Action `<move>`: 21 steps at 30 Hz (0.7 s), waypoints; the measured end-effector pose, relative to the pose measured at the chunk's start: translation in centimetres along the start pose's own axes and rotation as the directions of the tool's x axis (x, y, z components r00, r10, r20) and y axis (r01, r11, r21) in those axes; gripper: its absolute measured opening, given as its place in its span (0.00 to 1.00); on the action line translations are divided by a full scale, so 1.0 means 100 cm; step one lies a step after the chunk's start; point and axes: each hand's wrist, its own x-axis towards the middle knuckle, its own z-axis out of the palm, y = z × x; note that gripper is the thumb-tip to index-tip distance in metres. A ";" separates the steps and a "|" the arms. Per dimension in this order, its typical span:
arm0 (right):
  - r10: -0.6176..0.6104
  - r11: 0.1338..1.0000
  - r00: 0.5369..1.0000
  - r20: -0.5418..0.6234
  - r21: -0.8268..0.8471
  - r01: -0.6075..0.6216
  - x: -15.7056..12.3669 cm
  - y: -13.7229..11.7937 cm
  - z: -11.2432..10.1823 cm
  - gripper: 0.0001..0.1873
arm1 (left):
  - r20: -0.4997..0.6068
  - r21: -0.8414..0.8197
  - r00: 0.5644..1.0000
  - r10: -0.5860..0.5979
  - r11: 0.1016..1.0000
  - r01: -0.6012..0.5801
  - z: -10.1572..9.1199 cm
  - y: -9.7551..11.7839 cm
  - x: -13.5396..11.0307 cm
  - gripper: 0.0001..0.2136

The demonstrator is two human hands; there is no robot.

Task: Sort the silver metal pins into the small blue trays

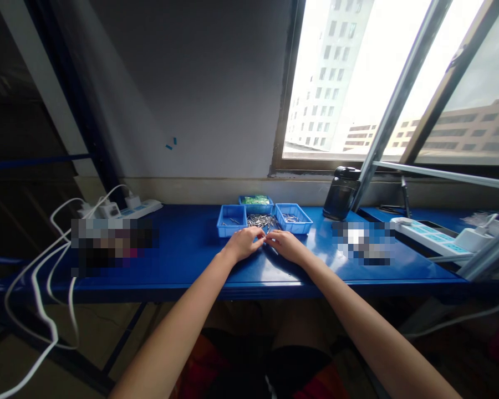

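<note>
Angling inward over the table [183, 244], the left hand [244, 244] and right hand [286, 245] had their fingers bent almost to a pinch, tips close together; whether either gripped anything was too small to tell. Metal pieces [263, 220] lay heaped just beyond, partly hidden by the hands, between the left bin [229, 230] and right bin [296, 228]. Pixelated patches [116, 246] masked things at both sides; both forearms [191, 316] were cut off below.

Looks forward and down from the head, behind and above the hands [246, 243] mid-frame, across the tabletop [183, 238], toward the window [336, 83] upper right.
</note>
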 end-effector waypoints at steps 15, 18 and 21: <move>0.078 0.997 0.997 -0.023 -0.019 -0.079 -0.001 -0.004 -0.003 0.10 | 0.039 0.082 0.985 -0.170 0.983 0.166 0.000 0.001 0.000 0.09; 0.088 0.996 0.995 -0.038 -0.009 -0.088 -0.001 -0.004 -0.003 0.10 | 0.056 0.076 0.989 -0.139 0.988 0.135 0.001 -0.002 0.000 0.10; 0.070 0.997 0.997 -0.028 0.021 -0.069 -0.001 -0.004 -0.003 0.10 | 0.083 0.061 0.989 -0.121 0.991 0.116 0.001 -0.004 0.000 0.10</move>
